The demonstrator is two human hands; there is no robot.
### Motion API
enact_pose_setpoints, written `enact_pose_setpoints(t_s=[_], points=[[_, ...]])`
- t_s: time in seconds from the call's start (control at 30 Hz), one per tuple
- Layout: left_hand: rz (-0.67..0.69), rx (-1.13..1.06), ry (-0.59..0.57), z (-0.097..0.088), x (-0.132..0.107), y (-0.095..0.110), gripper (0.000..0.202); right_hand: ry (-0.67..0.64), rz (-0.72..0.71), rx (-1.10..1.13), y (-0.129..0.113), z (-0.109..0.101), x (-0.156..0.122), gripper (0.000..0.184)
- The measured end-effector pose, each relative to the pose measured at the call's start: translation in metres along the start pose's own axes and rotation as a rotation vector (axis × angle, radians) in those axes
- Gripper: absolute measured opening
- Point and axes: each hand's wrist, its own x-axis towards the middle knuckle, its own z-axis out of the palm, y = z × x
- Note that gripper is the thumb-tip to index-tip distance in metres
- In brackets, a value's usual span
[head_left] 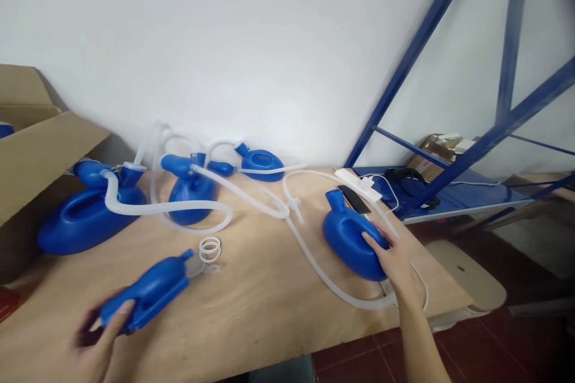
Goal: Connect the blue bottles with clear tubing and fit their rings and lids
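My left hand (101, 335), partly blurred, is closed around the wide end of a blue plastic urinal funnel (155, 284) at the front left. Its narrow nozzle points away to the right, close to several white rings (209, 248) and a clear flat piece (195, 264). On the right, my right hand (390, 257) grips the near end of a blue urinal bottle (353, 242), thumb on top. The bottle's open neck tilts up and away. A translucent hose (317, 263) curves around that bottle, with a white cap (294, 203) on it.
Blue bottles with hoses and funnels stand along the wall: one at left (90, 227), one beside it (191, 197), another at the back (263, 164). A cardboard box (49, 155) borders the left. A power strip (359, 185), black phone (353, 199), blue rack (422, 42) and stool (467, 272) are right.
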Motion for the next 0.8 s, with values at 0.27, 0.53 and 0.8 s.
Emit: enact_pose_setpoints(t_s=[0.27,0.53,0.8], points=[[0.279,-0.397,-0.618,0.138,-0.096,0.126,0.050,0.052,-0.045,-0.047,0.022,0.017,-0.006,0.065],[0.841,-0.406,-0.748,0.282,-0.149,0.229,0.032,0.071,-0.164,-0.097,0.026,0.012,-0.022,0.057],[1.125,-0.320,-0.820,0.322,-0.176,0.256,0.074,0.124,-0.192,-0.136,0.032,0.017,-0.023,0.060]])
